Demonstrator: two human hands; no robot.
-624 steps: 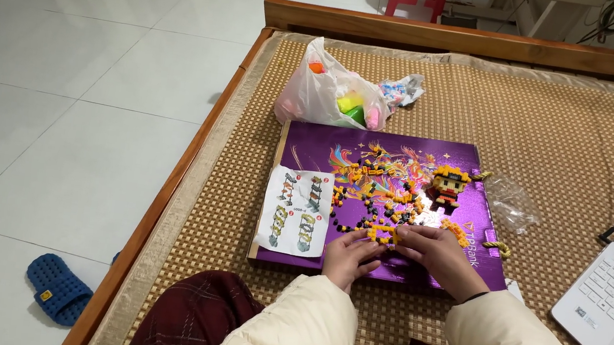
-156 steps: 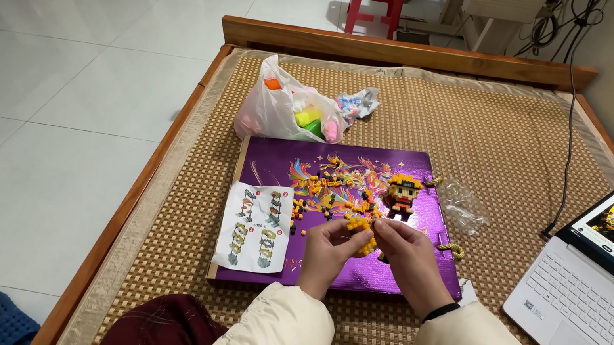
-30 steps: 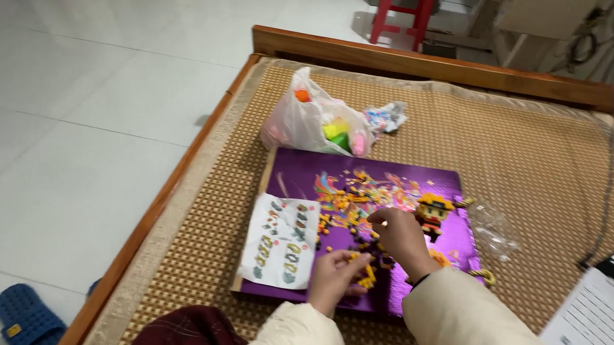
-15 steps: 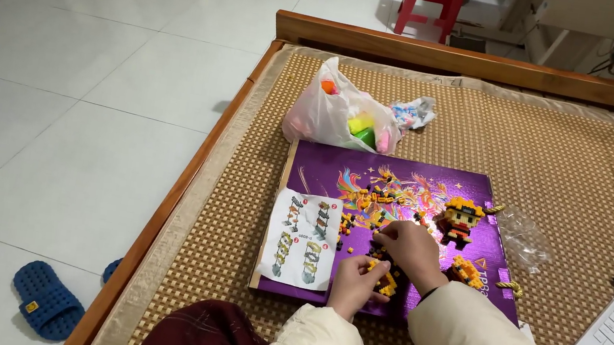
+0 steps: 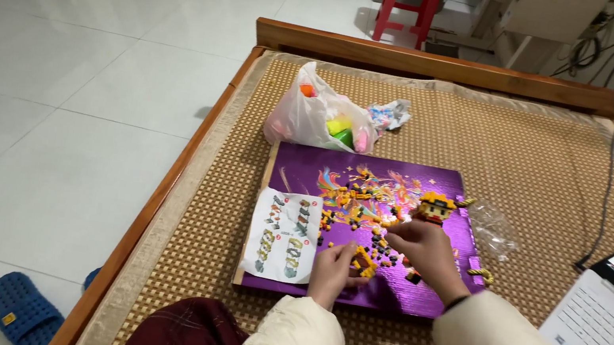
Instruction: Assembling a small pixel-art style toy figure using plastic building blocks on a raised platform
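your left hand (image 5: 331,266) pinches a small yellow brick piece (image 5: 363,262); keep it steady. your right hand (image 5: 424,249) curls over loose bricks (image 5: 352,219) just beyond, grip unclear; pick slowly.

- Centre of frame: loose small bricks (image 5: 353,215) crowd the purple board (image 5: 306,176); its lower strip lies bare.
- Left of centre: an instruction sheet (image 5: 282,235) overlaps the board's left edge.
- Above the board: a plastic bag (image 5: 307,116) blocks its upper left corner.
- Right: a laptop (image 5: 613,328) and an empty clear wrapper (image 5: 493,229) stand in the way.
- Upper right: the woven mat (image 5: 542,149) lies open.
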